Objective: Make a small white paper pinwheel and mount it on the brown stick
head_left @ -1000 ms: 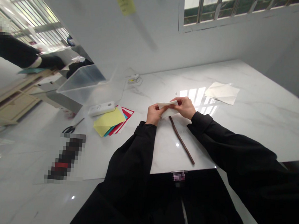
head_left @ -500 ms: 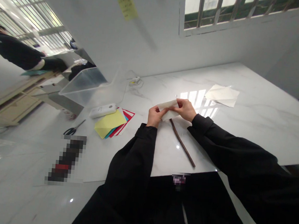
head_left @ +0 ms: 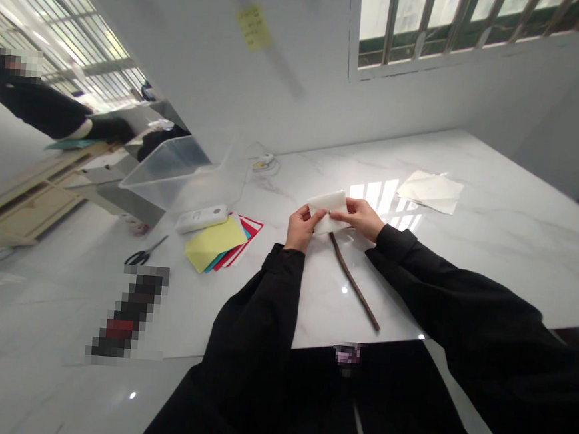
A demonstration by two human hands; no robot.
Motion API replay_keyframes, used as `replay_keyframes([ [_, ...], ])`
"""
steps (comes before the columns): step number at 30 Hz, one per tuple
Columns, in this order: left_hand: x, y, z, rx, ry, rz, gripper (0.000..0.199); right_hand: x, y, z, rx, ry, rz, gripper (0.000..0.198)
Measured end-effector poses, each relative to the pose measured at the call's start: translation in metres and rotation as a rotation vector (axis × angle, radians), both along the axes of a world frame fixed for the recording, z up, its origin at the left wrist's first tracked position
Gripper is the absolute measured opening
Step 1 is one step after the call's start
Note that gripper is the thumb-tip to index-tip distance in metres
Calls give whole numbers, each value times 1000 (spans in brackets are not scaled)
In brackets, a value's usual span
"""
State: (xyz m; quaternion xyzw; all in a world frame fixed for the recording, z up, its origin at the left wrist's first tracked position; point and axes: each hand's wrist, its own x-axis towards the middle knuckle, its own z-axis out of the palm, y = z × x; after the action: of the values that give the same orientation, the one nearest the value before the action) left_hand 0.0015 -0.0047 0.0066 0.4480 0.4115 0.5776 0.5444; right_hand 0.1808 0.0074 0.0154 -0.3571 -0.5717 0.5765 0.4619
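A folded piece of cream-white paper (head_left: 329, 202) is held up between my two hands, above the table. My left hand (head_left: 300, 228) pinches its left side, thumb on the face nearest me. On the right side, my right hand (head_left: 363, 217) grips the paper with its thumb pressed near the middle, close to the left thumb. A thin brown stick (head_left: 355, 282) lies slanted on the table below, its far end just under the paper.
Coloured sheets (head_left: 217, 243), a white power strip (head_left: 202, 218) and scissors (head_left: 142, 255) lie to the left. Behind them stands a clear plastic bin (head_left: 167, 179). Loose cream sheets (head_left: 432, 191) are at the right. Another person (head_left: 38, 103) is at the far left.
The paper's upper flap now stands up flatter and broader, facing me, and my right fingers have shifted lower along its right edge. The whole view has tilted slightly.
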Motion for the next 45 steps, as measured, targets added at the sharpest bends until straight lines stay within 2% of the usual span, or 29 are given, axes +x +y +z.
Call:
replay_keyframes([
  [3,-4,0,6,-45,24,38,65,6,3,0,-70,66,-36,50],
  [6,-11,0,9,-38,139,135,57,21,8,-2,-202,149,-109,46],
  [10,-13,-5,9,48,491,280,33,46,11,-8,-274,264,-119,39],
  [12,-8,-10,10,74,742,285,25,52,10,-10,-272,275,-91,39],
  [16,7,-18,15,115,1141,201,43,53,6,-8,-270,243,12,42],
  [19,13,-14,19,137,1265,145,53,49,4,-5,-268,231,64,43],
  [21,14,-9,20,126,1225,123,55,48,3,-4,-268,213,72,42],
  [23,11,-4,19,85,1085,120,54,48,4,-4,-266,195,73,42],
  [27,7,0,17,-31,557,42,55,49,5,-6,-211,141,68,42],
  [29,7,-3,19,-53,337,-42,51,50,6,-5,-103,51,57,40],
  [32,9,-11,30,-88,144,-158,48,54,5,3,147,-122,18,33],
  [35,12,-20,41,-138,60,-206,49,56,1,13,367,-228,3,26],
  [40,11,-28,48,-165,25,-298,51,54,-4,23,631,-247,-45,13],
  [42,10,-29,49,-162,23,-346,52,53,-6,24,681,-255,-61,11],
  [45,8,-29,50,-147,20,-392,55,53,-7,25,675,-255,-71,12],
])
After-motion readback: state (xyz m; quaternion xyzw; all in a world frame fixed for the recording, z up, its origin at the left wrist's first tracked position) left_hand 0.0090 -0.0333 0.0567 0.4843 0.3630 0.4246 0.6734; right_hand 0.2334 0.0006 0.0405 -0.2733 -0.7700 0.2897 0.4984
